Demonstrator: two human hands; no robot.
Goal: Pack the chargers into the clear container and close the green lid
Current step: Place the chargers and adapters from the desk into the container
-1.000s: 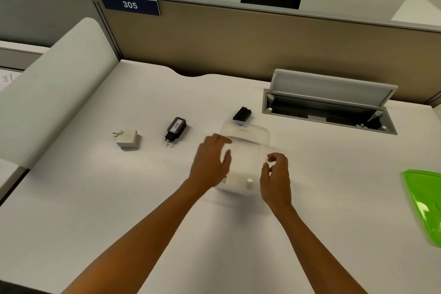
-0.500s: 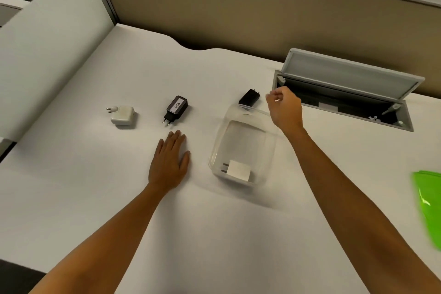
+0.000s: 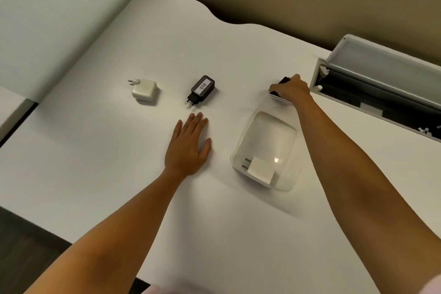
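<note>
While left hand (image 3: 188, 148) lies flat, fingers spread, right hand (image 3: 290, 89) fingers curl around small black charger (image 3: 282, 81).

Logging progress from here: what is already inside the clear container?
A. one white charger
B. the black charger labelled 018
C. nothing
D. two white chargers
A: one white charger lies at the near end of the clear container; the 018 black charger is out on the desk.

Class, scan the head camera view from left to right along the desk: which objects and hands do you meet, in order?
White charger → black charger labelled 018 → clear container → open desk cable tray. The left hand overlaps the black charger's position and the right hand the container's, so both are left out.
</note>
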